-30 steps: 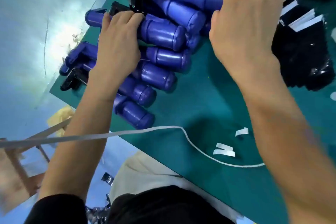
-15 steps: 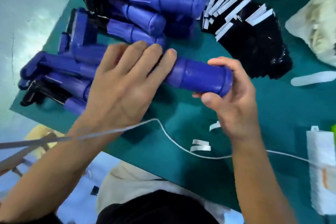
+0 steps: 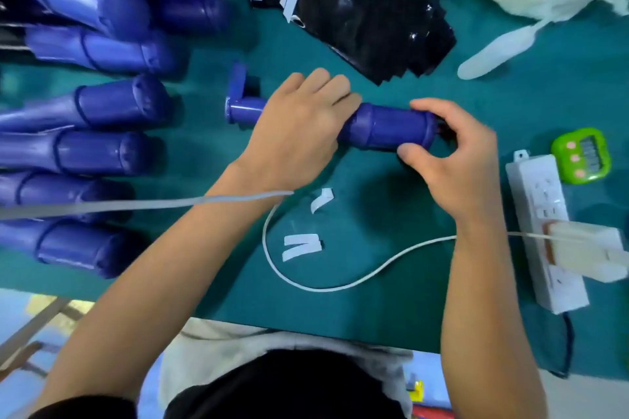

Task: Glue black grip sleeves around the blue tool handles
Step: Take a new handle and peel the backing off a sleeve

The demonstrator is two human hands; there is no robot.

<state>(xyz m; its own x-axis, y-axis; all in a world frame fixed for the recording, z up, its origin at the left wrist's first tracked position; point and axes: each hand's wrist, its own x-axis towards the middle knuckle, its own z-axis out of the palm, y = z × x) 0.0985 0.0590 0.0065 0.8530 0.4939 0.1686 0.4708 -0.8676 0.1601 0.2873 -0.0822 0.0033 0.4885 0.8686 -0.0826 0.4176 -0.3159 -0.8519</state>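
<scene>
In the head view, the blue tool handle [image 3: 388,129] was at the middle of the green tabletop [image 3: 374,303]. The left grip [image 3: 296,133] curled over its thin part and held it. The right grip [image 3: 452,163] pinched its fat end. Black sleeves [image 3: 367,10] lay just beyond, and more blue handles [image 3: 102,153] lay at the left.
</scene>
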